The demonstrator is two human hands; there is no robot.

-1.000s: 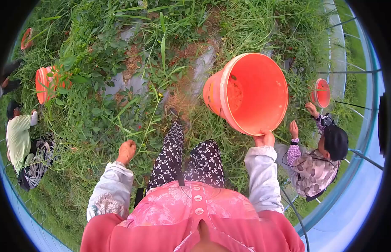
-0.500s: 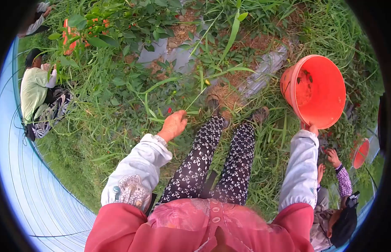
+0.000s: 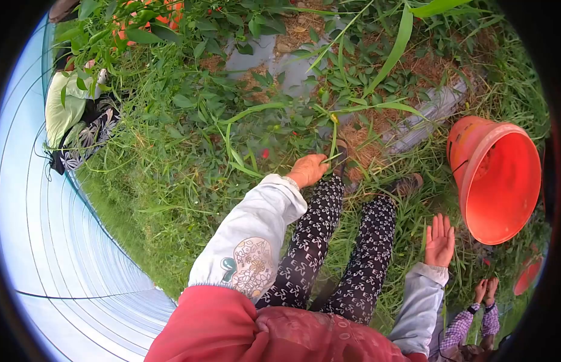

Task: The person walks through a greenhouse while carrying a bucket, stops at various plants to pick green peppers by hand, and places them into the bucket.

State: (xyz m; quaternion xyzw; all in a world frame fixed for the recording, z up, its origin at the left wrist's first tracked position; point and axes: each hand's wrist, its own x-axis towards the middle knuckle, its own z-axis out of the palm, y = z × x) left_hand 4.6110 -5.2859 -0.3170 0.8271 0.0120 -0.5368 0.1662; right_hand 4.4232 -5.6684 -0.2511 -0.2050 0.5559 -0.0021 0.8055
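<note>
Head view: my left hand (image 3: 308, 171) reaches toward foliage (image 3: 244, 136), finger closure indeterminable; my right hand (image 3: 439, 246), fingers extended, is beside the bucket (image 3: 468, 148); gripping calls for closing them.

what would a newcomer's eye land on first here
Most likely the big orange-red plastic bucket at the right, tipped so its round mouth faces the camera. Next, perhaps, the bare right hand, open just left of it, and the black-and-white patterned trousers at lower centre. The pale blue ribbed sheeting curving down the left edge also stands out.
</note>
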